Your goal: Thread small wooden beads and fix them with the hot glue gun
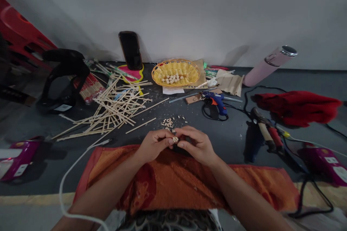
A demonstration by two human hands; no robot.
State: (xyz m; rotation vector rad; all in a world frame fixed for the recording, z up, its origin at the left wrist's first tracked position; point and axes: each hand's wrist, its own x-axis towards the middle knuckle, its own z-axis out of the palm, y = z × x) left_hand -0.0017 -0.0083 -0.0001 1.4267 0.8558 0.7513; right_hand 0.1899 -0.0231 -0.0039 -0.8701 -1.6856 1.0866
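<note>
Left grip (154, 145) pinched beside right grip (199, 145), 2 forearms (115, 182) angled inward.

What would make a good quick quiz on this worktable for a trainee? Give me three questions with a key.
1. Multiple choice: what is between the left hand and the right hand?
A) the phone
B) a small cluster of pale pieces
C) the pliers

2. True or false: the pink flask stands to the right of the yellow basket.

3. Fill in: the glue gun has a blue body and an ____ trigger.

Key: 1. B; 2. True; 3. orange.
</note>
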